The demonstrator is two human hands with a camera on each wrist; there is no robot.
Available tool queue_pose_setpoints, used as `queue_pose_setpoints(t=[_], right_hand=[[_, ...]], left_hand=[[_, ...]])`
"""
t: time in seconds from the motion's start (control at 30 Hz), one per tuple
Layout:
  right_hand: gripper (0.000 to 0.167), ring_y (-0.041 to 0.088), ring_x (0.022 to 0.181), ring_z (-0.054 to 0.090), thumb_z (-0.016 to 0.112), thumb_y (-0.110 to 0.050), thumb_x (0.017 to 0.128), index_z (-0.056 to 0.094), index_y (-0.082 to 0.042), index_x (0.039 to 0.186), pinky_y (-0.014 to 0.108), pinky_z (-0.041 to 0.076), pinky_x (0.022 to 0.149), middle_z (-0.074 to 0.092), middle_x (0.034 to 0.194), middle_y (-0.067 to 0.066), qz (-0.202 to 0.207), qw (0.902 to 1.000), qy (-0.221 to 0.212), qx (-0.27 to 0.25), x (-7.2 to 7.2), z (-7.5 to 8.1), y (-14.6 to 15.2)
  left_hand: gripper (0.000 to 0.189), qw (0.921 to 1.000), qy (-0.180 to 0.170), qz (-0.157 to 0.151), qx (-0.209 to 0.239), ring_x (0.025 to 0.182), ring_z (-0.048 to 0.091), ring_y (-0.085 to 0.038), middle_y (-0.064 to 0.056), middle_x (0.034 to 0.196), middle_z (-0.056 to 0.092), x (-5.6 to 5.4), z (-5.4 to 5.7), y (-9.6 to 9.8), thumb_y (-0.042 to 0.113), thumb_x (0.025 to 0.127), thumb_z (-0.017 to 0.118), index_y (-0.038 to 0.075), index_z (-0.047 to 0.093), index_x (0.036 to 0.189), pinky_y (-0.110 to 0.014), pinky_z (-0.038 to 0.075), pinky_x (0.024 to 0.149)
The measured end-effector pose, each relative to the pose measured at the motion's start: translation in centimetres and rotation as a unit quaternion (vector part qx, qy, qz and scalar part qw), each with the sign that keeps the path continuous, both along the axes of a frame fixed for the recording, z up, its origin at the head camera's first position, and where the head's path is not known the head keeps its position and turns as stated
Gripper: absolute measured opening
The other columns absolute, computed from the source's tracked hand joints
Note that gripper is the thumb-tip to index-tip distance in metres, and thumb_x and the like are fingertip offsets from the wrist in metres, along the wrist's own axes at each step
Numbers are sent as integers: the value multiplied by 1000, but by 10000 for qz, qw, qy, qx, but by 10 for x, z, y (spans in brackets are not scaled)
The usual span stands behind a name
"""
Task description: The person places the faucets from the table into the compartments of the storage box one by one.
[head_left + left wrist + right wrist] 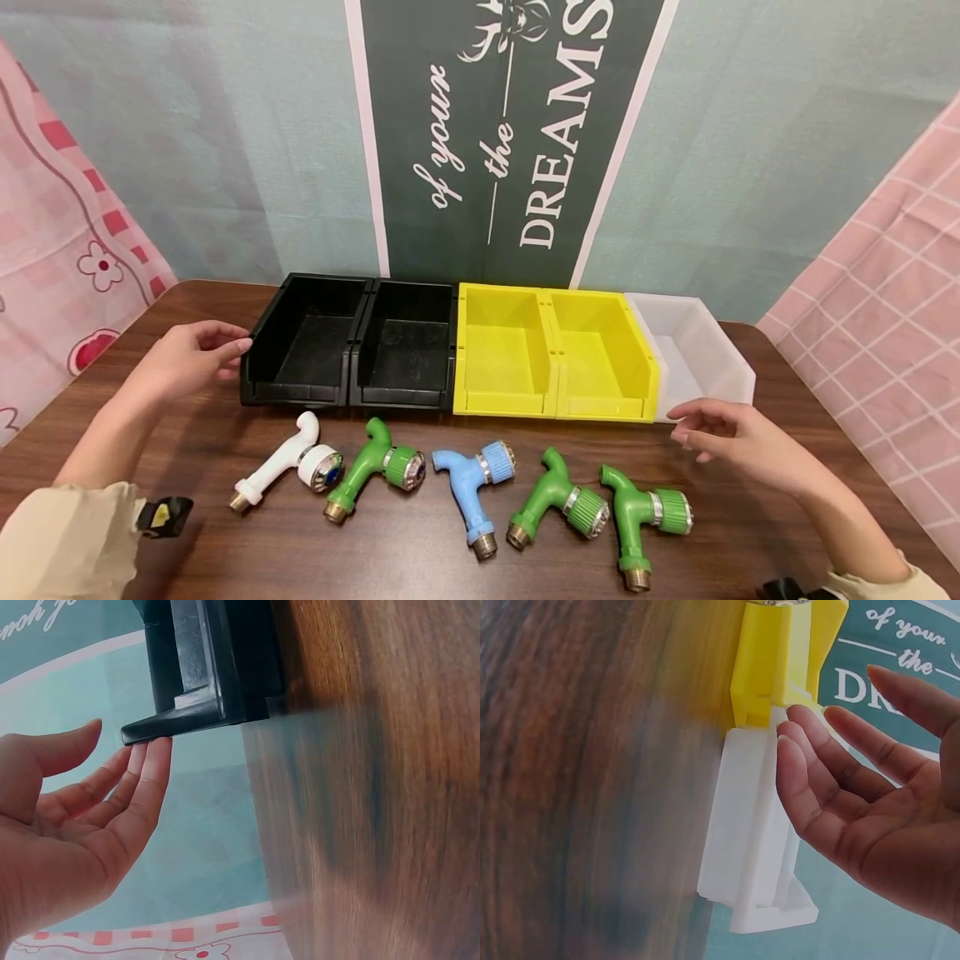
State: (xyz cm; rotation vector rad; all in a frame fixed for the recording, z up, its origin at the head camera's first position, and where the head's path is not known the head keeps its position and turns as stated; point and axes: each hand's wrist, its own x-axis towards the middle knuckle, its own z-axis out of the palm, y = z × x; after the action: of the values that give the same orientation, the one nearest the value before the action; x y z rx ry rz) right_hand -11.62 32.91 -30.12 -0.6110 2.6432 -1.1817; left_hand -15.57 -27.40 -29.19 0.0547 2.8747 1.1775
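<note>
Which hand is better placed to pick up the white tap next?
Probably the left hand: it holds nothing and is beside the leftmost black bin, close to the white tap. The right hand, also empty, is across by the white bin.

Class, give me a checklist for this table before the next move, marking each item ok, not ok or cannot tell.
1. Left hand holds nothing: ok, it is at the outer black bin.
2. Right hand holds nothing: ok, it is by the white bin.
3. Yellow bins side by side: ok.
4. Green taps grouped together: not ok, the blue tap separates them.
5. White bin fixed to the table: cannot tell.
</note>
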Motion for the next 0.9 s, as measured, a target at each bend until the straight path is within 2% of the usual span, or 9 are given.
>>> queue_pose_setpoints(t=[0.1, 0.33, 0.57, 0.9], right_hand=[[24, 14, 76, 61, 52, -5, 93, 52, 9, 112, 32, 54, 57, 62, 88, 12, 146, 9997, -151, -94, 0, -1, 0], [22, 14, 78, 61, 50, 2, 91, 53, 5, 113, 33, 54, 59, 62, 91, 13, 804, 9932, -550, -631, 2, -5, 4], [26, 16, 83, 61, 49, 0, 93, 46, 15, 113, 34, 55, 63, 61, 94, 18, 914, 9871, -1080, -744, 5, -7, 6], [24, 15, 84, 60, 49, 1, 92, 49, 12, 114, 37, 55, 64, 60, 95, 18, 884, 9834, -1353, -828, 11, -9, 7]], left_hand=[[45, 9999, -98, -8, 112, 71, 61, -12, -18, 94, 61, -3, 0, -1, 26, 96, 47, -14, 47, 117, -27, 55, 62], [41, 9991, -226, -12, 346, 69, 60, -10, -10, 87, 60, -8, 0, -4, 23, 96, 48, -14, 46, 114, -28, 55, 63], [41, 9978, -429, 2, 507, 69, 58, -10, -9, 87, 58, -10, -1, -5, 21, 95, 49, -16, 44, 113, -28, 56, 64], [40, 9969, -478, 77, 625, 68, 58, -9, -5, 84, 57, -11, -1, -4, 19, 95, 50, -16, 44, 113, -28, 55, 64]])
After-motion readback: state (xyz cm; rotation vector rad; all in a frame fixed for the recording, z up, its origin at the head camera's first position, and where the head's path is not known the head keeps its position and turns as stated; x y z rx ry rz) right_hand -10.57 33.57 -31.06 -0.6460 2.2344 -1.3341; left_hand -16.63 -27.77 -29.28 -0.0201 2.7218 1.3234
